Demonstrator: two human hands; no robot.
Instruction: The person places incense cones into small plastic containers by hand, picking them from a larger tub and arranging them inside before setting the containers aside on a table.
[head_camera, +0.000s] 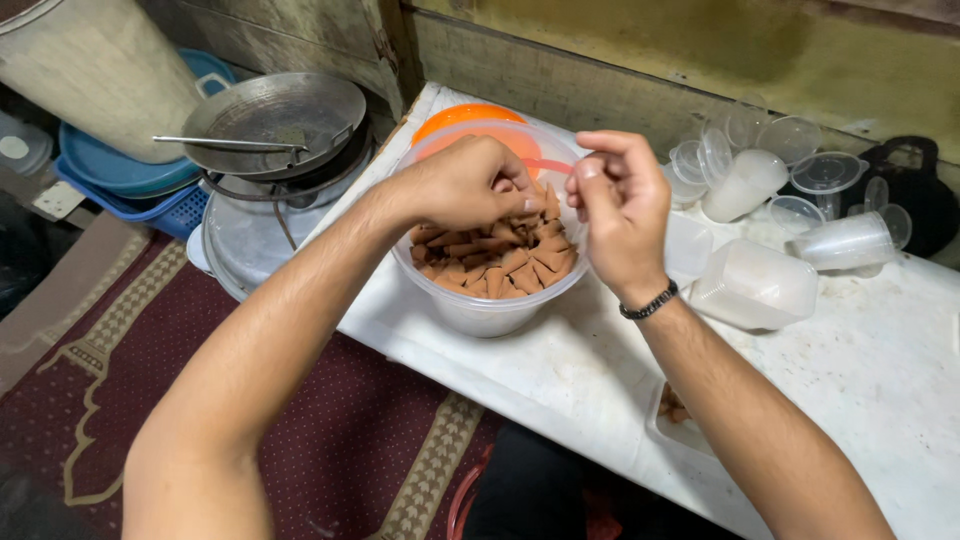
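Observation:
A clear plastic tub (480, 308) stands on a white table (880, 380), filled with several brown cone-shaped pastries (505, 262). My left hand (462, 185) reaches into the tub with fingers curled down among the pastries; whether it grips one is hidden. My right hand (620, 205), with a dark bracelet at the wrist, hovers over the tub's right rim with fingers pinched together; nothing is visible between them. An orange lid (462, 118) lies behind the tub.
Stacks of clear plastic cups and lids (760, 170) lie at the table's back right, near a dark bag (915, 190). A small clear tray (675, 410) holds a few pastries. At left a metal pan with a ladle (275, 120) sits over a basin, on a red patterned rug (330, 440).

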